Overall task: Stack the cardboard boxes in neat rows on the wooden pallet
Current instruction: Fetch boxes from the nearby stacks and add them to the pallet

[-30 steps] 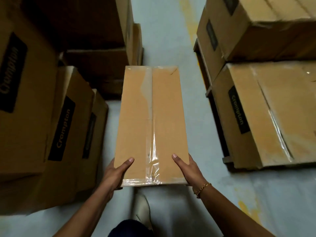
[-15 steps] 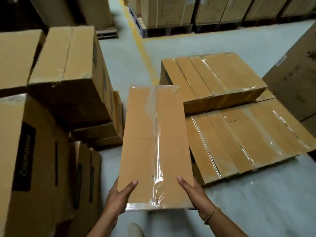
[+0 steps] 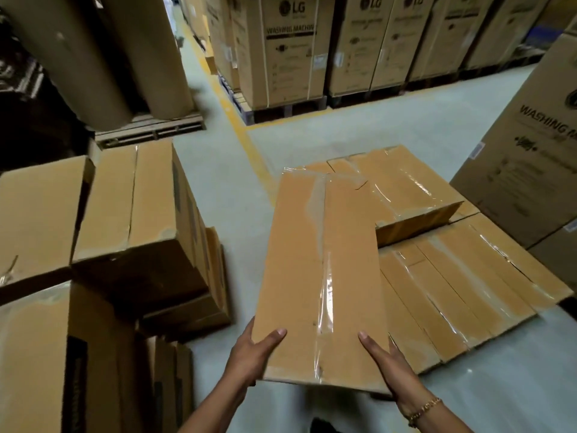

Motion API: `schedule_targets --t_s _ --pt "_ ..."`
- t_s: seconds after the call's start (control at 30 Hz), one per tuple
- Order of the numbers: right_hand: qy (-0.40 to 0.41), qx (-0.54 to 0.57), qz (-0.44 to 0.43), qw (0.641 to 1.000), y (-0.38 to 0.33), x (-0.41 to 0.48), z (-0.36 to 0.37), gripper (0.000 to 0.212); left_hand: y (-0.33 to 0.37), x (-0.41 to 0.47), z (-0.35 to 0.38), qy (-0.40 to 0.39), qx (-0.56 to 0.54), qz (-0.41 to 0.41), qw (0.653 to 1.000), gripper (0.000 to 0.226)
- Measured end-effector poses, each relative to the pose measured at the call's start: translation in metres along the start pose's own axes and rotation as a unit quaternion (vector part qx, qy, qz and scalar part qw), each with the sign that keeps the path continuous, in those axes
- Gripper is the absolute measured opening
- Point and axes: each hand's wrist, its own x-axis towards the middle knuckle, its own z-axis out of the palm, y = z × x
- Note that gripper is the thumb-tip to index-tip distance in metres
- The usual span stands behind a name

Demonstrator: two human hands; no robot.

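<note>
You hold one box (image 3: 318, 276) flat in front of you, long way out, taped seam up. Your left grip (image 3: 253, 354) clasps its near left corner and your right grip (image 3: 390, 367) its near right corner, each with the thumb lying on top (a bracelet (image 3: 424, 407) sits on the right wrist). The near edge runs between both grips. The far edge overlaps the stack (image 3: 462, 292) on your right in this view; whether it touches, you cannot tell.

That stack lies low on the floor (image 3: 224, 189). It has a lower tier of flat boxes and an upper tier (image 3: 412, 189) on its far part, which looks like two boxes. The lower count is lost in tape glare, and the pallet under it is hidden.

Left of the box a strip of bare floor runs ahead, marked by one yellow line (image 3: 249, 148), with the pile (image 3: 140, 207) bounding it on your left. Two rolls (image 3: 68, 57) stand behind that pile. A tall carton (image 3: 530, 145) closes the right side just beside the stack. A row of like cartons (image 3: 290, 48) walls the far end.
</note>
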Motion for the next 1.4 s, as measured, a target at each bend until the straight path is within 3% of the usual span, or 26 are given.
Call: schedule_targets --t_s 0.07,0.27,0.37,0.47,0.6,0.73,0.87,0.97,1.2,1.3,1.4 --pt "-0.004 0.009 -0.003 1.000 -0.016 0.029 -0.002 0.106 0.024 0.030 0.004 -0.004 0.006 0.001 1.000 0.056" --pt "0.008 0.015 0.014 1.000 -0.092 0.127 -0.004 0.112 0.106 0.144 0.017 -0.016 0.053 0.020 0.998 0.082" --pt "-0.004 0.028 0.027 0.999 -0.137 0.173 -0.006 0.124 0.157 0.192 0.023 -0.019 0.091 0.028 0.995 0.083" --pt "0.005 0.025 0.011 1.000 -0.184 0.211 -0.001 0.118 0.205 0.235 0.028 -0.027 0.112 0.036 0.993 0.070" --pt "0.033 0.030 0.008 0.999 -0.229 0.262 0.016 0.101 0.251 0.298 0.026 -0.032 0.146 0.051 0.987 0.091" --pt "0.075 0.021 0.034 0.996 -0.256 0.329 0.037 0.124 0.296 0.373 0.010 -0.059 0.166 0.060 0.983 0.094" --pt "0.120 0.042 0.039 0.991 -0.293 0.383 0.075 0.132 0.351 0.455 -0.010 -0.094 0.197 0.066 0.974 0.087" --pt "0.148 0.080 0.072 0.983 -0.305 0.416 0.099 0.134 0.394 0.511 -0.022 -0.137 0.229 0.073 0.961 0.087" --pt "0.249 0.201 0.057 0.946 -0.373 0.451 0.143 0.118 0.479 0.625 0.010 -0.237 0.318 0.085 0.914 0.110" --pt "0.277 0.278 0.048 0.919 -0.397 0.468 0.149 0.099 0.509 0.660 0.039 -0.284 0.343 0.097 0.890 0.108" --pt "0.307 0.315 0.028 0.897 -0.400 0.496 0.151 0.108 0.535 0.697 0.067 -0.313 0.379 0.111 0.864 0.114"
